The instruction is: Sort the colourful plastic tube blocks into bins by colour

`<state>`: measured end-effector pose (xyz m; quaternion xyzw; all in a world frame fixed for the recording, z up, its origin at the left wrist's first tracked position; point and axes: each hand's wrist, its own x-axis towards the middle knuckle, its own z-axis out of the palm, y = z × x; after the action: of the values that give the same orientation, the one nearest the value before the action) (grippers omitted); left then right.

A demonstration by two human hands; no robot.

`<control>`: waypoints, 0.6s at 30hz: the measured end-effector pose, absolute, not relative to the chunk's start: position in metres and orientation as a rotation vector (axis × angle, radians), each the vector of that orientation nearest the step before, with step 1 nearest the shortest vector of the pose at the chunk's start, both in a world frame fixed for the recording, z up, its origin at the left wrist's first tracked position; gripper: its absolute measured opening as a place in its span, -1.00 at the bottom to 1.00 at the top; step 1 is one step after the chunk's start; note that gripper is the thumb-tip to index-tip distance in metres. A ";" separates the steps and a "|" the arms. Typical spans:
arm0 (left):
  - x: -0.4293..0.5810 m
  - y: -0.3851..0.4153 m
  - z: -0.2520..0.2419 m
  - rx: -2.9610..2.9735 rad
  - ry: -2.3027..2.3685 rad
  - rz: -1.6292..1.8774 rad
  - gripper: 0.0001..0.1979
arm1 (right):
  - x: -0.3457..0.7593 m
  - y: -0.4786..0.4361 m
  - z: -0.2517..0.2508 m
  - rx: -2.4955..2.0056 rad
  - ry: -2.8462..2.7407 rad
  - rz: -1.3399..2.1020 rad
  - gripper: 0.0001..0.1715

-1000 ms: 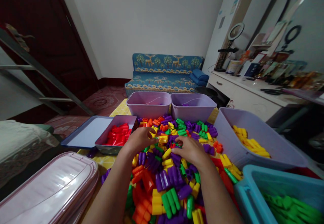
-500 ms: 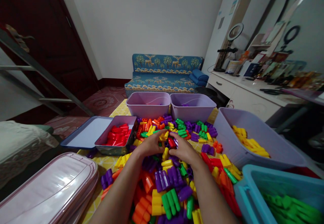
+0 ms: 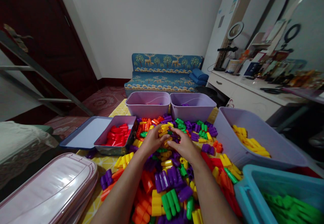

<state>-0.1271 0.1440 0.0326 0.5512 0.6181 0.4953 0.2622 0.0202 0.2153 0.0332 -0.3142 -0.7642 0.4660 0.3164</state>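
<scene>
The left hand (image 3: 151, 142) is gripping yellow blocks (image 3: 164, 128), likely light, hard and slippery, by their sides; the right hand (image 3: 184, 145) is touching them, grip unclear.

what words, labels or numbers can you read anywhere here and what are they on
None can be read.
Papers on the white cabinet: too small and blurred.
Boxes on the desk: blurred.
Blocks and bins: no print shows.
</scene>
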 end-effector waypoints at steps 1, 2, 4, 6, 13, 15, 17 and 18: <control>-0.126 0.143 0.035 1.506 1.697 1.322 -0.49 | 0.019 0.215 0.034 -0.812 -1.999 1.253 -0.41; -0.126 0.142 0.038 1.534 1.732 1.303 -0.52 | 0.019 0.215 0.035 -0.796 -1.983 1.290 -0.45; -0.125 0.141 0.044 1.612 1.819 1.253 -0.58 | 0.018 0.215 0.037 -0.786 -1.958 1.356 -0.53; -0.125 0.140 0.049 1.684 1.908 1.184 -0.62 | 0.018 0.214 0.038 -0.818 -1.941 1.367 -0.58; -0.119 0.139 0.052 1.849 2.082 0.912 -0.53 | 0.019 0.213 0.036 -0.887 -1.831 1.380 -0.34; -0.118 0.140 0.048 1.894 2.035 0.942 -0.41 | 0.019 0.214 0.036 -0.826 -1.857 1.358 -0.27; -0.120 0.141 0.043 1.880 2.007 1.003 -0.30 | 0.019 0.215 0.037 -0.792 -1.923 1.309 -0.37; -0.121 0.142 0.041 1.861 2.005 1.033 -0.26 | 0.020 0.216 0.037 -0.795 -1.964 1.275 -0.47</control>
<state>-0.1205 0.1422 0.0414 0.6328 0.6815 0.3513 0.1085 0.0199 0.2164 0.0373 -0.3037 -0.7502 0.4869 0.3284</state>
